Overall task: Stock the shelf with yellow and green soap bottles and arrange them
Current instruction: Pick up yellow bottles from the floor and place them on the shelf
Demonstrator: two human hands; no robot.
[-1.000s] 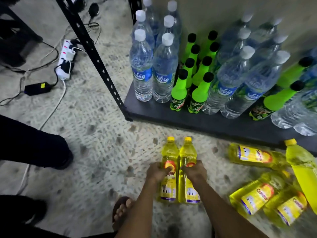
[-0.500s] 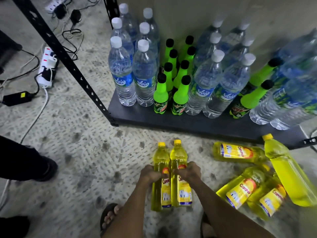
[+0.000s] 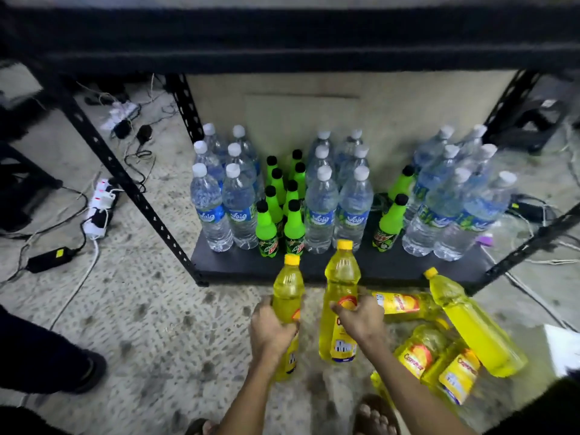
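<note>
Two yellow bottles upright, held apart: left bottle (image 3: 287,296), right bottle (image 3: 340,287), near shelf (image 3: 392,266) front edge. Spare yellow bottles (image 3: 439,356) lying on floor, right. Green bottles (image 3: 279,208) upright on shelf.

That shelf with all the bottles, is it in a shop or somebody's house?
Probably a storeroom or back room, not a shop floor. The black metal shelf stands on rough speckled floor, power strips and cables lie loose, and yellow bottles lie in a heap.

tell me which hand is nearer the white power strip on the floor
Left. The left hand is in the middle of the view, with the power strip far off to its left; the right hand is further right.
</note>
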